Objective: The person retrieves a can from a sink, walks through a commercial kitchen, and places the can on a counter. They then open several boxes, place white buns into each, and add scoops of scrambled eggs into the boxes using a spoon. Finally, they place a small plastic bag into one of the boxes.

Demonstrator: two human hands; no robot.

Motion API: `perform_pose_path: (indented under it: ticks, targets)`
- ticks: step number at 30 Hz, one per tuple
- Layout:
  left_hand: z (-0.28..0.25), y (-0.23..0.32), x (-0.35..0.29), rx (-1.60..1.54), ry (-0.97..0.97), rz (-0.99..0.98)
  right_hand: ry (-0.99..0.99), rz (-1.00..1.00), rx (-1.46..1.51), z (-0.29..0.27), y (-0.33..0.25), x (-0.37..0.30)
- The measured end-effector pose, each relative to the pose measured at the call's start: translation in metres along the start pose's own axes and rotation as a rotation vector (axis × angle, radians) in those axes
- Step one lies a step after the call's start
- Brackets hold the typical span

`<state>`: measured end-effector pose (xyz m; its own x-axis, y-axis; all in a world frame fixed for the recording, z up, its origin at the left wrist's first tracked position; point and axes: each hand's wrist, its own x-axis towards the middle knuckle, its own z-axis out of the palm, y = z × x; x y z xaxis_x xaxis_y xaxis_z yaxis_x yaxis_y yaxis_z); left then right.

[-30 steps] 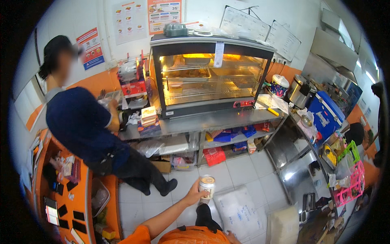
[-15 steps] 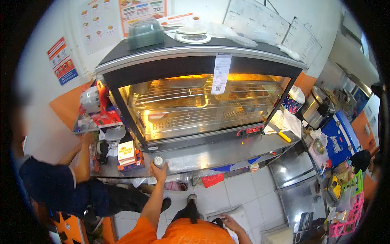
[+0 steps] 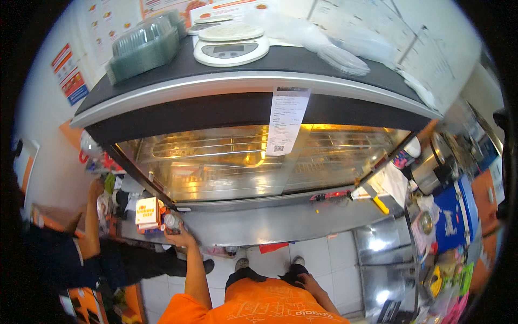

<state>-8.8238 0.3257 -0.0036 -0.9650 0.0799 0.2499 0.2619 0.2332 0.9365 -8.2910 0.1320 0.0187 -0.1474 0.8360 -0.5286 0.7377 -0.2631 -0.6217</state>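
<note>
My left hand [image 3: 181, 233] is stretched forward at the front edge of the steel counter [image 3: 270, 221], closed round a small cup [image 3: 171, 222] with a lid. Right beside the cup stands a stack of small orange and white boxes [image 3: 147, 213]. Down by my hip hangs my right hand [image 3: 308, 281], with nothing in it and the fingers loosely curled. A large glass warming cabinet [image 3: 253, 162] with lit wire racks fills the view straight ahead, a paper slip [image 3: 287, 120] stuck to its front.
Another person in dark clothes [image 3: 81, 259] stands to my left, one arm reaching up to the counter [image 3: 93, 216]. On the cabinet's top lie a white kitchen scale [image 3: 231, 44], stacked clear lids [image 3: 143, 46] and plastic bags [image 3: 324, 40]. A steel pot [image 3: 434, 162] and cluttered shelves are at the right.
I have moved closer to the cabinet, which now fills the view. My left hand has carried the cup from floor height up to the counter edge beside the boxes.
</note>
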Motion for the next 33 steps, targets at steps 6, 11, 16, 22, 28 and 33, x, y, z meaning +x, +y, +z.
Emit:
perform_pose_path:
  ticks: [6, 11, 16, 22, 28, 33]
  targets:
    - [-0.027, 0.019, -0.079, 0.123, 0.14, 0.192, -0.392, -0.253, -0.204, -0.092, 0.095, 0.08]
    - [-0.115, 0.026, -0.285, -0.079, -0.476, -0.007, -0.659, -0.699, -0.328, -0.145, 0.212, 0.137]
    - [-0.237, 0.017, -0.497, 0.92, -1.536, -0.465, -0.989, -0.292, -0.36, -0.145, 0.232, 0.122]
    - [-0.291, 0.028, -0.579, 0.968, -1.675, -0.713, -1.35, -0.204, -0.321, -0.165, 0.122, 0.127]
    - [-0.315, -0.012, -0.615, 1.014, -1.573, -0.781, -0.745, 0.092, -0.045, -0.096, 0.161, 0.19]
    - [-0.326, -0.04, -0.649, 0.945, -1.477, -0.869, -0.215, -0.572, -0.211, -0.051, 0.194, 0.242]
